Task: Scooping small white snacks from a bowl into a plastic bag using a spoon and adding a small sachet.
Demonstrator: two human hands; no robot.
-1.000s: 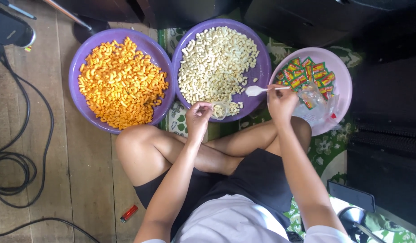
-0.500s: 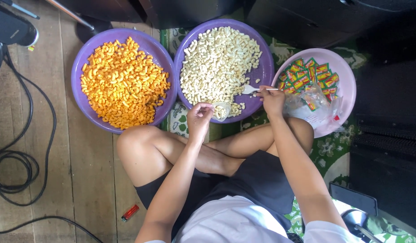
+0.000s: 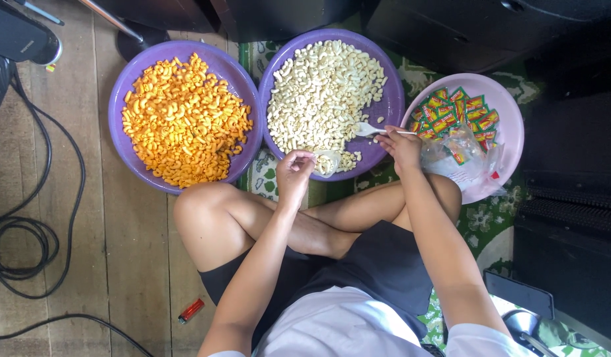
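Hands first: my left hand (image 3: 294,173) pinches a small clear bag (image 3: 328,160) open at the near rim of the middle purple basin (image 3: 393,109). My right hand (image 3: 403,147) grips a white spoon (image 3: 373,129), its handle running left to right, bowl pointing left over the pale puffs (image 3: 322,92), just right of the bag. Orange snacks (image 3: 183,122) sit farther left, sachets (image 3: 454,116) right.

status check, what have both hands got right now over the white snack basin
Left hand pinching small clear bag open at basin edge. Right hand gripping white spoon, bowl end in pale puffed snacks. Nothing between spoon and bag.
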